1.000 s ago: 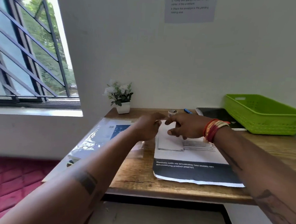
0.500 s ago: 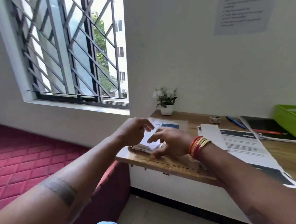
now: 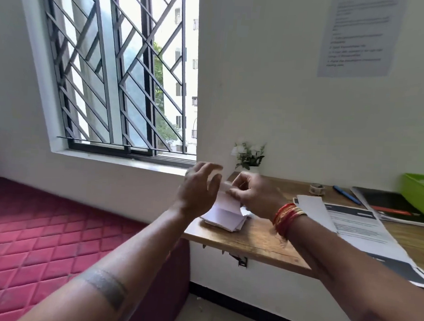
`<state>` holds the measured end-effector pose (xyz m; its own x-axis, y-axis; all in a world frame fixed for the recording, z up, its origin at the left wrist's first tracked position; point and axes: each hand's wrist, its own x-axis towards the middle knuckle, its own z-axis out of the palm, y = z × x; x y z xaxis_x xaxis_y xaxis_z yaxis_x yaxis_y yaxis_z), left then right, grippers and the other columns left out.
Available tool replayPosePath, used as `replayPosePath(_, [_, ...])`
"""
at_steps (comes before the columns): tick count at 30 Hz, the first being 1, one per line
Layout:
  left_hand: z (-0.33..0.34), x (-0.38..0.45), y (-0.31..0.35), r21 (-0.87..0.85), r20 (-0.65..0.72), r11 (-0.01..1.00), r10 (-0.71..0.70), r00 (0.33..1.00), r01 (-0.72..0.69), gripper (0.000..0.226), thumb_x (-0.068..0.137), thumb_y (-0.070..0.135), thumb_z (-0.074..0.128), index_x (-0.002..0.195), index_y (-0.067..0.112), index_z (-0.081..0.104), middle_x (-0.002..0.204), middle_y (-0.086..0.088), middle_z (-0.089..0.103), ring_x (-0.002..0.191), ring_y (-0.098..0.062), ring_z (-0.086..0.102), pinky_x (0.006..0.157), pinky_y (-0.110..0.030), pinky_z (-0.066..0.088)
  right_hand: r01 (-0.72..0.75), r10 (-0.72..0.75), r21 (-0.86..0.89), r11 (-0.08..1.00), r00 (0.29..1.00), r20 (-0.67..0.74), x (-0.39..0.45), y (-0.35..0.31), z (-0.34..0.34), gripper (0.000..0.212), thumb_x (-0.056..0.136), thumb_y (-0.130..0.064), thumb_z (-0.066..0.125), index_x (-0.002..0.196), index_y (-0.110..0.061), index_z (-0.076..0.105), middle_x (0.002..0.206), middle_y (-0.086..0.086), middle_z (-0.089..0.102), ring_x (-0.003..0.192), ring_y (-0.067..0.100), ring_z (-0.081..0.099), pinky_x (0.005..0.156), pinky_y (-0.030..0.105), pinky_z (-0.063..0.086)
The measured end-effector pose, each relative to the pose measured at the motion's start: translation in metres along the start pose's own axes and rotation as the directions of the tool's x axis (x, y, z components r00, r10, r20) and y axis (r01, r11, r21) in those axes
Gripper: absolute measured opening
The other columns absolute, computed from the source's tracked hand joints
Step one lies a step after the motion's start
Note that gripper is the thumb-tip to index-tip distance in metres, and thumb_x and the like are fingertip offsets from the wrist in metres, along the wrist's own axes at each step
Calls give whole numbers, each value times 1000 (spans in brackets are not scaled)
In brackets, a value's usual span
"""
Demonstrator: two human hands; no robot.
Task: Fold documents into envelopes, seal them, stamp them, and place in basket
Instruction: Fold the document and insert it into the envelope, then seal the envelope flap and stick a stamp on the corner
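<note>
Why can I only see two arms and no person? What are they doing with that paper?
The camera sits on the person's head and looks down, so you see only their arms. The right hand, the one with red bangles, pinches a white envelope lifted off a stack of envelopes at the corner of the wooden desk. The left hand hovers beside it, fingers spread. Further along lie a printed document, a blue pen, a small potted plant and a green basket.

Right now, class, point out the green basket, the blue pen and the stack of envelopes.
green basket (image 3: 415, 197), head view, on its front wall.
blue pen (image 3: 346, 194), head view, on its barrel.
stack of envelopes (image 3: 224, 217), head view, on the top sheet.
</note>
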<state>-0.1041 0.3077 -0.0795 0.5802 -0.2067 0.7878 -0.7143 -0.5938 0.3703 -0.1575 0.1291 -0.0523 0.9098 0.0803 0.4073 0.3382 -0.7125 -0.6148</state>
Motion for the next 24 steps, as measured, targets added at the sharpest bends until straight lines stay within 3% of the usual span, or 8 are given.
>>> replayPosePath(3, [0, 5, 16, -47, -192, 998, 38, 981, -48, 33, 95, 38, 63, 121, 18, 63, 117, -2, 61, 107, -20, 57, 93, -38, 48, -22, 45, 215, 976, 994, -100, 10, -12, -24, 11, 88, -23, 71, 90, -15, 63, 76, 5, 71, 59, 18, 67, 53, 32, 56])
replayPosePath(7, [5, 19, 42, -85, -98, 993, 78, 992, -87, 66, 80, 62, 71, 129, 21, 55, 125, 2, 59, 114, -17, 53, 97, -36, 46, 19, 89, 454, 891, 972, -217, 20, -32, -60, 15, 90, -9, 67, 104, -15, 65, 76, 11, 70, 57, 24, 67, 60, 40, 60])
replayPosePath(12, [8, 55, 74, -197, -38, 965, 170, 985, -174, 42, 89, 31, 66, 128, 20, 54, 118, -3, 66, 105, -23, 63, 87, -42, 53, -28, 163, 659, 752, 976, -145, 27, -42, -94, 33, 89, 9, 42, 101, 1, 71, 92, 23, 75, 77, 32, 75, 76, 40, 61])
replayPosePath(15, [2, 83, 83, -55, 94, 980, 196, 976, -192, 33, 95, 15, 52, 125, 26, 58, 107, -6, 72, 91, -27, 67, 76, -38, 54, 3, 103, 505, 863, 978, -182, 23, -26, -117, 30, 92, 7, 46, 104, -5, 71, 92, 15, 77, 86, 27, 76, 77, 36, 61])
replayPosePath(17, [-3, 102, 89, 46, 254, 978, 185, 949, -203, 28, 95, 16, 52, 118, 25, 65, 100, -4, 74, 85, -25, 67, 71, -32, 52, 14, 33, 201, 979, 973, -230, 20, -5, -130, 11, 94, -13, 64, 97, -15, 75, 83, 4, 77, 77, 20, 75, 69, 31, 57])
replayPosePath(19, [-2, 120, 91, 115, 412, 960, 187, 892, -254, 22, 94, 23, 58, 112, 22, 71, 99, -1, 73, 87, -21, 67, 69, -27, 45, -32, 42, 50, 998, 976, -215, 20, 16, -137, 17, 91, -32, 71, 85, -17, 75, 70, 0, 71, 64, 15, 65, 63, 29, 49])
replayPosePath(21, [6, 134, 91, 118, 546, 965, 133, 827, -234, 25, 90, 32, 69, 114, 23, 72, 98, 3, 70, 88, -17, 64, 70, -23, 40, -109, 120, 70, 992, 978, -171, 19, 36, -139, 24, 91, -37, 71, 82, -14, 73, 66, -1, 64, 59, 10, 56, 61, 25, 44])
replayPosePath(24, [35, 144, 83, 162, 694, 955, 68, 717, -248, 34, 85, 37, 77, 116, 24, 71, 93, 8, 64, 82, -12, 57, 65, -21, 37, -273, 293, 196, 942, 953, -80, 17, 66, -141, 22, 96, -23, 66, 78, -10, 64, 53, -6, 56, 41, 4, 49, 43, 18, 39])
